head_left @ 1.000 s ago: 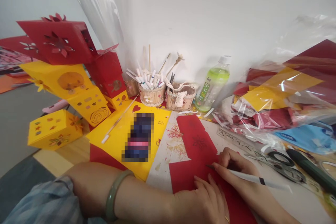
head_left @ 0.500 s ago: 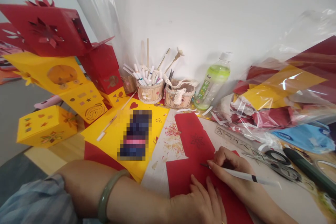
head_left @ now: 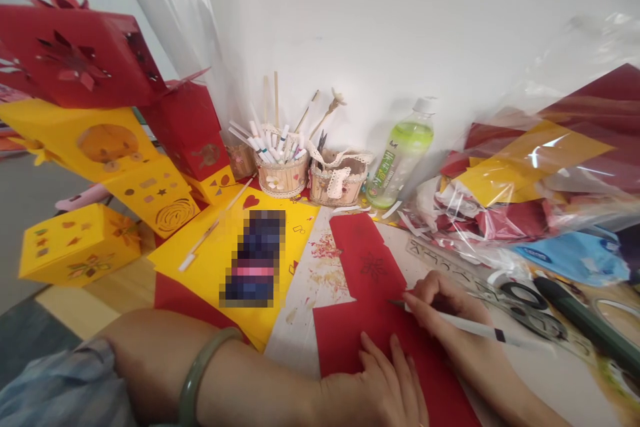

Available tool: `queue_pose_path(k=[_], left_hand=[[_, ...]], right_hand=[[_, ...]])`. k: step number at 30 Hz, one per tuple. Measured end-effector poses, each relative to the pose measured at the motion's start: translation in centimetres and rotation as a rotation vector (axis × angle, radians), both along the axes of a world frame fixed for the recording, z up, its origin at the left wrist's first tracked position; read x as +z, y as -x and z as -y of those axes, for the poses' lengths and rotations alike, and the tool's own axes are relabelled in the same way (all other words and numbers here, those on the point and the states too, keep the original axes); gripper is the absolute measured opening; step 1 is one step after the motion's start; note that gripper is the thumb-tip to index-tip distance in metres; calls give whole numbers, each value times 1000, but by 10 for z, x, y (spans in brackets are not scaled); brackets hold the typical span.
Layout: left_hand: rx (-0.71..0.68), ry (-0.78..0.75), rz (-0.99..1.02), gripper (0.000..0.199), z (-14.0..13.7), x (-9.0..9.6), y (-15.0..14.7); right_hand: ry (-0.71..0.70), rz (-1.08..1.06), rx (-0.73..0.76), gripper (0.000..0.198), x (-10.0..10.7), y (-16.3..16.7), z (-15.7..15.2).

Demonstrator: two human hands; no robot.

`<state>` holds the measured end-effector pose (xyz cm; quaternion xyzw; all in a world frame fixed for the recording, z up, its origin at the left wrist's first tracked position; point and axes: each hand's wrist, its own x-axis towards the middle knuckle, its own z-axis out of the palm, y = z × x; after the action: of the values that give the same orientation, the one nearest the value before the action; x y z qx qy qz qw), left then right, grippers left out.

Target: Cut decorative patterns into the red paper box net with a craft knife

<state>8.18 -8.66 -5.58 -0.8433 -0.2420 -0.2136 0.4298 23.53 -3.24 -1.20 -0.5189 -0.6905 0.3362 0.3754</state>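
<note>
Red paper lies beneath my left hand, which is spread flat and grasping nothing, while my right hand pinches a white pen-like tool, and I judge firm pressing near its tip would prevent slipping.

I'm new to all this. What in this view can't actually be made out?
All in the head view:
Red paper: partly under the left hand; its near end is cut off by the bottom edge.
Dark oblong on the yellow paper: pixelation hides its details.
White pen in the right hand: too small to tell whether its tip touches.
Clear plastic bag: glare and folds obscure some contents.
</note>
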Motion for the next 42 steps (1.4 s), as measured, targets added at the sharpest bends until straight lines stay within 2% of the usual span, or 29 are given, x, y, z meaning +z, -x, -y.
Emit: queue_pose_path(k=[3,6,8,10,12,15,18,22,26,31,36,42], left_hand=[[14,16,-9,25,2,0,0],[32,50,35,27,2,11,4],[-37,72,-58,31,0,22,9],[-88,24,-88,33,-3,29,12],[-102,-1,-63,33,-5,31,13],[-117,9,8,31,-5,25,11],[-121,33,43,29,-4,22,9],[-136,68,-21,29,-3,29,12],[-160,75,-14,30,-3,34,14],[-200,100,-17,30,-3,37,16],[-228,143,12,29,-3,31,17],[-171,194,40,29,2,20,16]], right_hand=[[-68,13,-101,35,9,-13,-7],[-144,94,-231,43,25,-34,-16],[-145,207,-267,36,37,-50,-18],[-141,302,-300,23,43,-65,-15],[-166,486,-285,18,42,-82,-8],[-292,667,-196,28,26,-105,4],[-269,769,-174,37,10,-119,11],[-278,759,-188,29,3,-119,12],[-279,735,-199,23,7,-116,9],[-271,725,-221,25,13,-117,8],[-321,693,-249,23,22,-113,14],[-390,642,-234,23,34,-97,34]])
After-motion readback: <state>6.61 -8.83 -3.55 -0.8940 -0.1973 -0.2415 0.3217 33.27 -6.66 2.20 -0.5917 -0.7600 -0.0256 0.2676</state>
